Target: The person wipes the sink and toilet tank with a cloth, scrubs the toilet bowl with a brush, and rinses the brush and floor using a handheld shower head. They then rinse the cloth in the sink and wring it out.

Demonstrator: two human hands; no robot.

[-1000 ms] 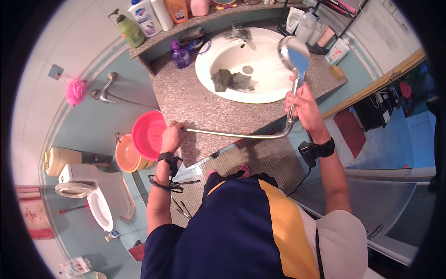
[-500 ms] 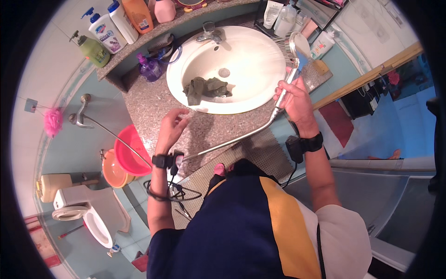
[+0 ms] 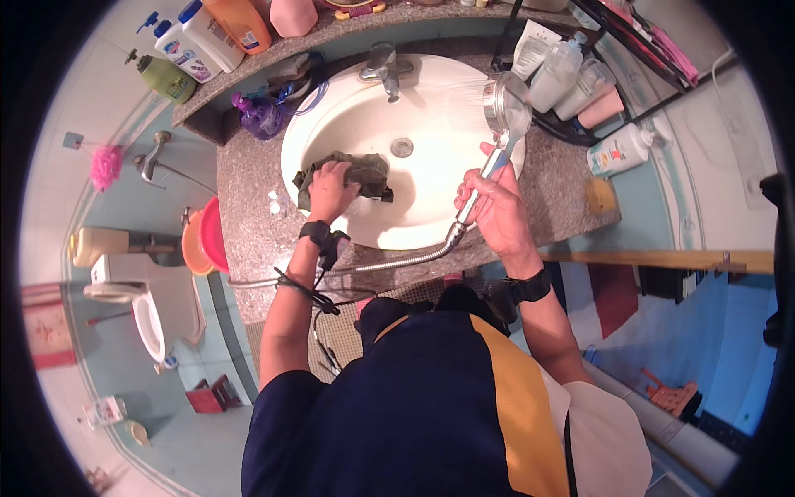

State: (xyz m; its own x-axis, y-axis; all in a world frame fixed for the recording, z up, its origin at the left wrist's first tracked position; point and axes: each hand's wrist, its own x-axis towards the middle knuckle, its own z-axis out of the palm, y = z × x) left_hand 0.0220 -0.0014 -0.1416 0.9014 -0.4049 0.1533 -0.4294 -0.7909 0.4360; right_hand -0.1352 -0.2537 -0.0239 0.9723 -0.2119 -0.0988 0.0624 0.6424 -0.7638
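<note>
My right hand (image 3: 497, 211) is wrapped round the handle of a silver shower head (image 3: 497, 108), held over the right side of the white oval sink (image 3: 439, 195). Fine streaks of water fan out leftward from its face. A ribbed metal hose (image 3: 397, 263) trails from the handle across the counter's front edge. On the sink's left side lies a crumpled dark green cloth (image 3: 367, 176). My left hand (image 3: 333, 192) grips it from above with fingers curled, their tips partly hidden in the folds. The tap (image 3: 385, 70) stands at the sink's back rim.
Toiletry bottles, including a green pump bottle (image 3: 166, 79), line the raised shelf. A purple bottle (image 3: 258, 116) stands left of the sink. To the right are a black rack (image 3: 571, 128) of bottles, a white bottle (image 3: 619, 151) and a yellow sponge (image 3: 602, 197). Basins (image 3: 214, 236) sit lower left.
My left hand has moved forward from the counter edge into the sink and onto the cloth. The shower head has shifted left over the basin, now spraying visibly. The whole view has turned slightly.
</note>
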